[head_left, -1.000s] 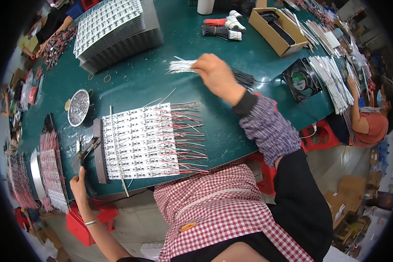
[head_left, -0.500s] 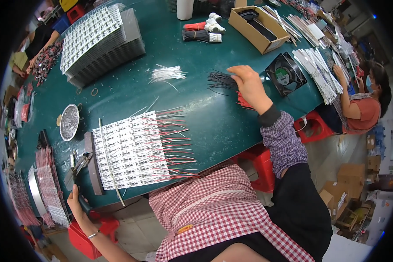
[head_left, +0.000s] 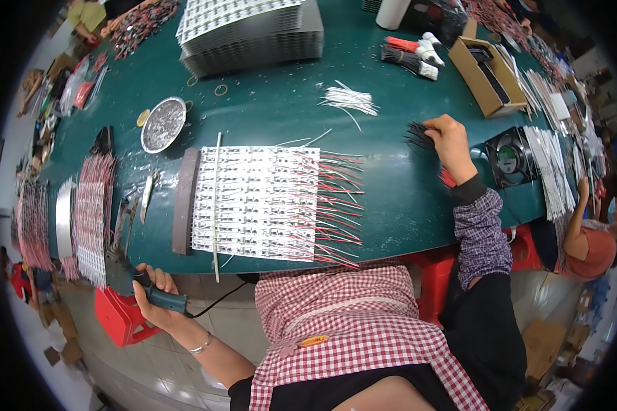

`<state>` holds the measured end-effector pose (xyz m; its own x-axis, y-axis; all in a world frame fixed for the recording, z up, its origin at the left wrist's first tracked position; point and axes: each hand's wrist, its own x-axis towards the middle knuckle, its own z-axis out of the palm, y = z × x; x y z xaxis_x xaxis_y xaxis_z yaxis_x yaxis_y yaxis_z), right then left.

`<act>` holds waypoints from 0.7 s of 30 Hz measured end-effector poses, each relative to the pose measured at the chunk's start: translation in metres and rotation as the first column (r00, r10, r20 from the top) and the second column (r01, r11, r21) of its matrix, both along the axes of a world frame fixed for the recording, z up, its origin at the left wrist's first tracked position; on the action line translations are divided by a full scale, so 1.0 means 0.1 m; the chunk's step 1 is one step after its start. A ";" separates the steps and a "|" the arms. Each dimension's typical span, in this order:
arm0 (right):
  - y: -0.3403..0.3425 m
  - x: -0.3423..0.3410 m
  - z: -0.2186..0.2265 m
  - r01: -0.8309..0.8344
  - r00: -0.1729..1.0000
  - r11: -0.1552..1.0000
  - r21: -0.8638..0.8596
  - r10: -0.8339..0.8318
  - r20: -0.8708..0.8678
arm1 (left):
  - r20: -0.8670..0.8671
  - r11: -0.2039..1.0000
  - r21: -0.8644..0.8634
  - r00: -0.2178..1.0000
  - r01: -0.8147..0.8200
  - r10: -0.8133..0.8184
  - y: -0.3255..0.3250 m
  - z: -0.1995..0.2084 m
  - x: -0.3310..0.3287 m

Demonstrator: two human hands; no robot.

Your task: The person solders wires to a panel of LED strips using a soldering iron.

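Note:
My left hand [head_left: 156, 301] is wrapped round a corded tool [head_left: 168, 300] with a teal handle, which looks like a soldering iron, just off the table's front edge. Its black cord trails right. My right hand [head_left: 451, 145] pinches at a small pile of black wires [head_left: 418, 135], fingers closed. Red wires [head_left: 447, 178] lie partly under that wrist. Between my hands a white panel of small circuit boards [head_left: 253, 198] lies flat, red and white wires [head_left: 339, 205] sticking out on its right. A thin rod [head_left: 218, 205] crosses it, and a dark bar [head_left: 185, 202] edges its left side.
White wires [head_left: 349, 99] lie beyond the panel. A metal bowl [head_left: 163, 125] stands left, near stacked boards [head_left: 253, 41]. Wired strips [head_left: 92, 212] lie far left. A fan [head_left: 507, 157], white strips [head_left: 550, 171] and a cardboard box [head_left: 487, 82] are right, where another person [head_left: 589, 226] sits.
The view has swung left, shifting the scene rightward. My left hand, earlier by the tool's handle at the table edge, now has it lifted in its grip. My right hand stays at the black wires.

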<state>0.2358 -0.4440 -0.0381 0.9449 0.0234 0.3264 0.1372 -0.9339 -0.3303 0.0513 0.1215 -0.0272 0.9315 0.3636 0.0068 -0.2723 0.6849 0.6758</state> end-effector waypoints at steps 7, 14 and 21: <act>-0.05 0.06 0.03 0.023 1.000 0.999 0.049 -0.023 -0.003 | 0.027 0.999 0.031 0.999 -0.039 0.038 -0.33 0.20 0.20; -0.08 0.20 -0.13 -0.039 0.995 0.996 0.080 0.046 -0.093 | -0.279 0.942 0.184 0.905 -0.279 0.322 -0.58 0.57 0.23; 0.04 -0.03 0.22 -0.305 0.951 0.931 -0.198 0.308 -0.017 | -0.109 0.983 0.129 0.983 -0.131 0.145 -0.85 0.54 0.14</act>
